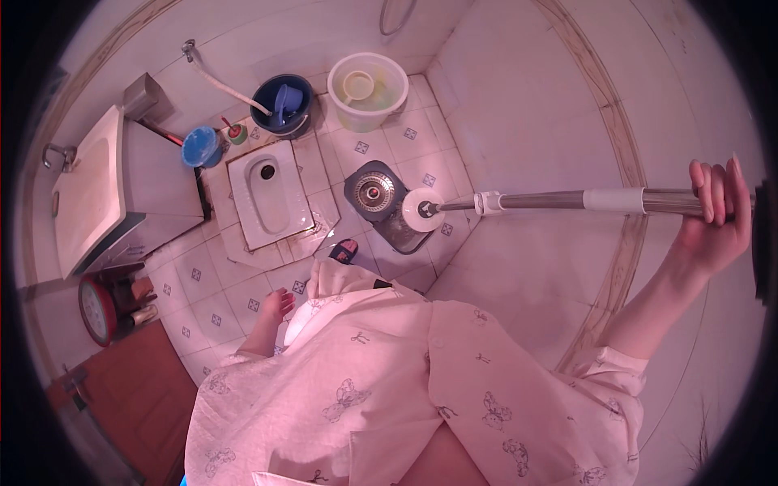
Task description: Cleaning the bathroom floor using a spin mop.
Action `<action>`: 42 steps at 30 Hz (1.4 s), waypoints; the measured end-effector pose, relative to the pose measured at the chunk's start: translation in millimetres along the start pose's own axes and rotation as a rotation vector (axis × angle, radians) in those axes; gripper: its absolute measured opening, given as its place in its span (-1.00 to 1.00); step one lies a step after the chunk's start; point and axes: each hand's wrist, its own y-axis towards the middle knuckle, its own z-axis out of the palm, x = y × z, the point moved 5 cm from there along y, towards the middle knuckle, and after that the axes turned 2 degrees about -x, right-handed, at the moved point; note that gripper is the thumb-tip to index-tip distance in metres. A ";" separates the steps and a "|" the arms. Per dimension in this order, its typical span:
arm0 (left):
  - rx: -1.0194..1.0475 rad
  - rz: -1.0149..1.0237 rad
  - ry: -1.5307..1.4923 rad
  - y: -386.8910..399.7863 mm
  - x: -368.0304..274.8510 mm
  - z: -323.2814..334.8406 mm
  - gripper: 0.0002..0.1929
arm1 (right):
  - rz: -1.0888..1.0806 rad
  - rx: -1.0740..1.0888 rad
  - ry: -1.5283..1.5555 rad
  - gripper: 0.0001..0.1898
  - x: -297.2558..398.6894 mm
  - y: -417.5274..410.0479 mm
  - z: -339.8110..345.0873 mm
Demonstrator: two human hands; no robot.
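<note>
My right hand is wrapped around the upper part of a metal spin mop's handle at the far right. The handle has white plastic collars and runs left to a round white mop head. That head sits in the water side of a grey spin-mop bucket, beside its metal wringer basket. My left hand hangs low by my shirt, holding nothing, with its fingers apart. A slippered foot shows between the bucket and my clothes.
A squat toilet lies left of the mop bucket. Behind stand a white tub with a dipper, a dark blue bucket fed by a hose, and a light blue bucket. A washbasin and a brown door are at the left.
</note>
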 end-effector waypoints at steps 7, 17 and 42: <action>-0.012 0.031 0.032 -4.2 -28.2 5.5 -0.73 | 0.106 0.137 0.082 -0.74 -43.1 8.7 31.6; -0.026 0.051 0.019 -16.9 -52.8 23.0 -0.73 | 0.256 0.114 0.104 -0.70 -201.5 -16.9 46.3; 1.047 1.364 0.658 -477.1 -293.9 448.1 -0.75 | 0.250 0.306 0.424 -0.80 -95.5 16.9 54.3</action>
